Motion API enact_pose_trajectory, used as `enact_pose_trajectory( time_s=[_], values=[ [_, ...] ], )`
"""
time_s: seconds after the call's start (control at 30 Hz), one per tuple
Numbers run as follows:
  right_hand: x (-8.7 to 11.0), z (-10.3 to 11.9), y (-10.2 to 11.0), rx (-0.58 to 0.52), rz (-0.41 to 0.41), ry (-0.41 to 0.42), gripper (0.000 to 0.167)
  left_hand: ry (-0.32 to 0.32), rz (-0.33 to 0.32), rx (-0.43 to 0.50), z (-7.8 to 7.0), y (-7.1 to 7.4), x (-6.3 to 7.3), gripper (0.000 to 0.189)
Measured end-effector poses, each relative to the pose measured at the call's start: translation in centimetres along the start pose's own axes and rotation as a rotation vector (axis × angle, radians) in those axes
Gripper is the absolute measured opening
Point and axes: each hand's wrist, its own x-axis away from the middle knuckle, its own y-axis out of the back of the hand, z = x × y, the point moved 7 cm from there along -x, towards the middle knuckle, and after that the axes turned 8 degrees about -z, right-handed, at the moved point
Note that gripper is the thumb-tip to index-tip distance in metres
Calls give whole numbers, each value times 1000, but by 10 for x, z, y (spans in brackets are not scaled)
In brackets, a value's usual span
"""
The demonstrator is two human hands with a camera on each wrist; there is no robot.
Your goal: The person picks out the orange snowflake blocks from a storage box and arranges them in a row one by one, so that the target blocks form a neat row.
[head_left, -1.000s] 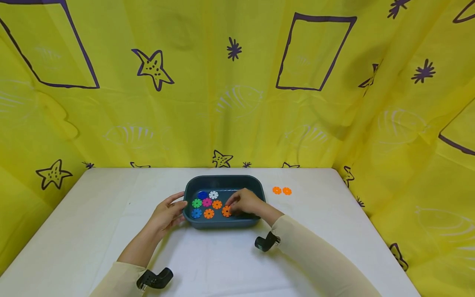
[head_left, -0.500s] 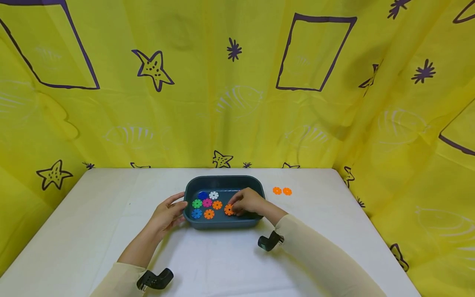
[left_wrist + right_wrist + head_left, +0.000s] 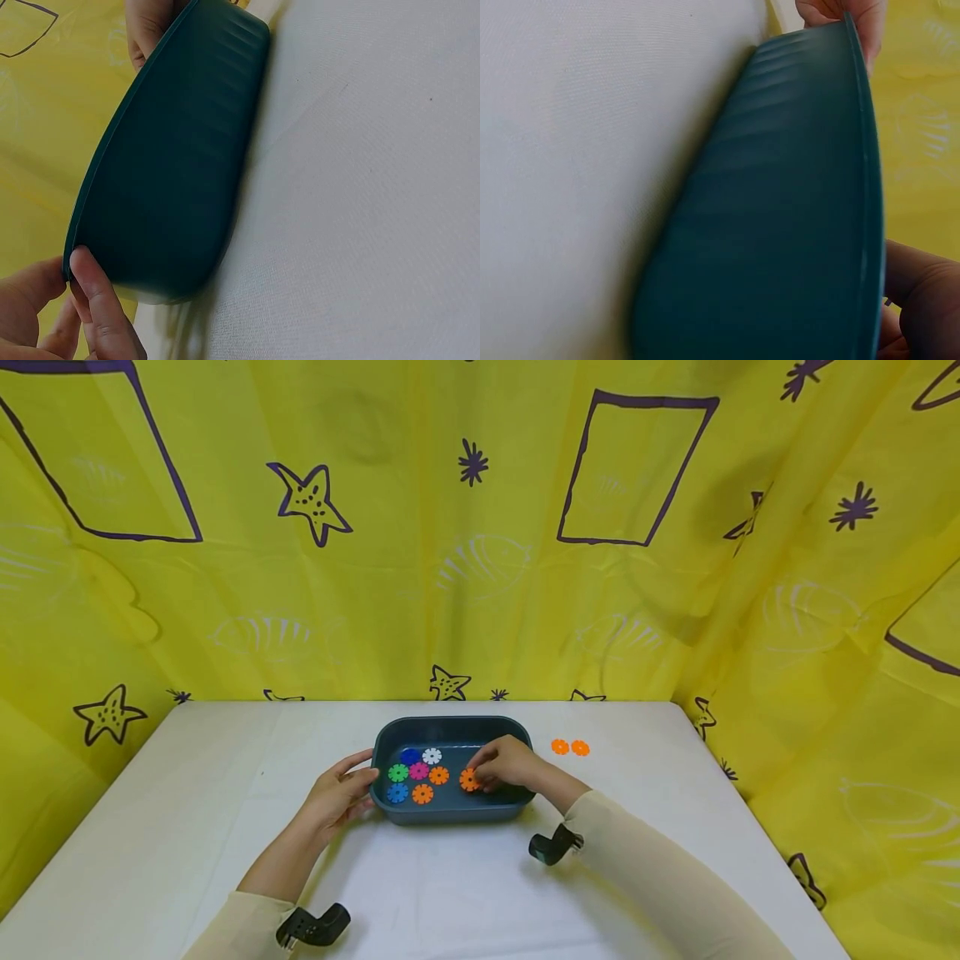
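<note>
The left hand [image 3: 339, 793] is lying at the tub's 9 o'clock side, forearm coming in from 7 o'clock. Its fingers are lying nearly straight along the outer wall of the dark teal tub [image 3: 450, 811], and in the left wrist view a fingertip [image 3: 88, 279] is pressing the rim at the corner; it is gripping nothing.

The right hand [image 3: 507, 765] is reaching over the tub's 3 o'clock rim, forearm coming in from 5 o'clock, knuckles arched and fingers curled down. Its fingertips are pinching an orange gear disc [image 3: 468, 780] that is sitting just inside the tub toward the right end of the floor; whether the disc is lifted off the floor or resting on it cannot be told.

Left of that disc, seven more discs are lying flat in the tub: blue [image 3: 409, 755] and white [image 3: 431, 755] at the far wall, green [image 3: 397, 772], pink [image 3: 418, 770] and orange [image 3: 438, 774] in the middle, blue [image 3: 397, 792] and orange [image 3: 422, 793] at the near wall.

The tub is sitting mid-table on the white table [image 3: 187, 827]. Two orange discs [image 3: 569, 747] are lying side by side on the cloth at the tub's 2 o'clock, near its right rim. Bare table is spreading wide at 9 o'clock, at 6 o'clock and at 3 o'clock out to the edge. A yellow curtain [image 3: 480, 568] is closing in the table's 12 o'clock and 3 o'clock edges.
</note>
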Motion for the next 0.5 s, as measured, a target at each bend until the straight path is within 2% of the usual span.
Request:
enact_pose_trajectory(
  time_s=[0.23, 0.5],
  values=[
    [3, 3, 4, -7, 21, 23, 19, 0, 7, 9, 0, 0, 0, 52],
    [7, 7, 9, 1, 11, -4, 19, 3, 4, 7, 0, 0, 0, 52]
  ],
)
